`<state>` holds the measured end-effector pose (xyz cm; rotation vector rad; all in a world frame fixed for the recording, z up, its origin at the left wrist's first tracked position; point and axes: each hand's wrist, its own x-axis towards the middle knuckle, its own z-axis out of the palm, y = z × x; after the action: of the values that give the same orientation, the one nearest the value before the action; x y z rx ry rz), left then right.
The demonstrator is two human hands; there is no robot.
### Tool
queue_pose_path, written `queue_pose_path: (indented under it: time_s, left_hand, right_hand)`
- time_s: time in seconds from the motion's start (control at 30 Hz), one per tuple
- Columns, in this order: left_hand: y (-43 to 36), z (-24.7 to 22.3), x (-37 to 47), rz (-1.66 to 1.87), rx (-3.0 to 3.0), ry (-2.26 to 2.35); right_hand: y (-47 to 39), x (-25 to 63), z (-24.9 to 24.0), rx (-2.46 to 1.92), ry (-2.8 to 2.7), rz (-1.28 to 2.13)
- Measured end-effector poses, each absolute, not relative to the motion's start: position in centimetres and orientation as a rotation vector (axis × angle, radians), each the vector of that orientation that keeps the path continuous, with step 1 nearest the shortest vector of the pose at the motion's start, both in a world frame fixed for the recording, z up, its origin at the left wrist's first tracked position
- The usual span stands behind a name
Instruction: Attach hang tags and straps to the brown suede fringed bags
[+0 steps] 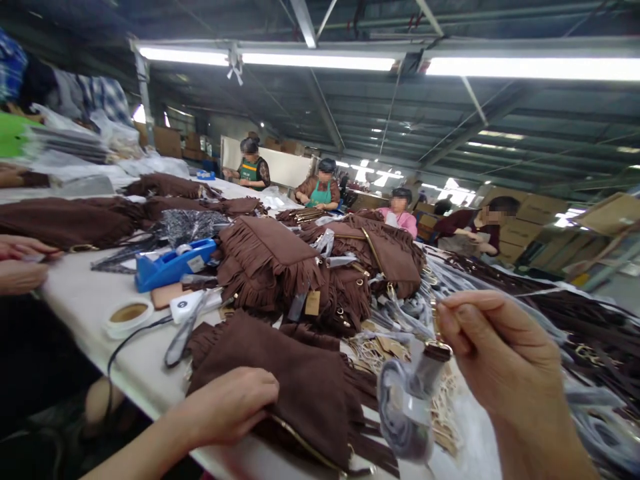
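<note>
A brown fringed bag [300, 380] with a gold zipper lies at the near edge of the table. My left hand [235, 403] rests on its left part, fingers curled together near the zipper; what they grip, if anything, is hidden. On the right, my right hand [490, 333] pinches a gold clasp [436, 320] between thumb and fingers. From the clasp hangs a rolled strap [405, 413] wrapped in clear plastic, right of the bag and above the table. More brown fringed bags [270, 260] are heaped behind.
Left of the heap are a blue tape dispenser [175, 263], a tape roll [129, 315] and a white device [193, 305] with a cable. Wrapped straps [595, 353] cover the right side. Another person's hands [23, 263] are at the left edge; several people work across the table.
</note>
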<state>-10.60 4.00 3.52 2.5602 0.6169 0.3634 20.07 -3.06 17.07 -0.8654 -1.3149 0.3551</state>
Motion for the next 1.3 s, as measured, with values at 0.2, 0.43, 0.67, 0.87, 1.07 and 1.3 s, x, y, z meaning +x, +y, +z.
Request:
queue_pose_path:
  time_s: [0.2,0.43,0.67,0.87,1.07,1.3]
  left_hand:
    - [6.6,8.4,-8.0,0.327,2.770,0.748]
    - [6.8,11.1,-5.0,0.205,2.836,0.759]
    - [7.9,11.7,-4.4,0.234,2.786,0.674]
    - [10.5,13.8,-3.7,0.272,2.689,0.500]
    - [12.7,13.3,-3.0,0.270,2.494,0.387]
    - [14.4,11.1,-3.4,0.246,2.310,0.379]
  right_hand:
    - [-6.4,19.4,15.7,-0.786,-1.220,0.761]
    - [-6.6,16.0,16.2,-0.776,-1.161,0.800]
    - [-3.7,13.0,17.0,-0.606,-1.184,0.590]
    - [-0.2,10.9,14.3,-0.560,-1.168,0.525]
    - [3.5,10.3,15.6,-0.705,-1.139,0.039]
    - [4.0,10.7,12.6,-0.717,-1.769,-0.452]
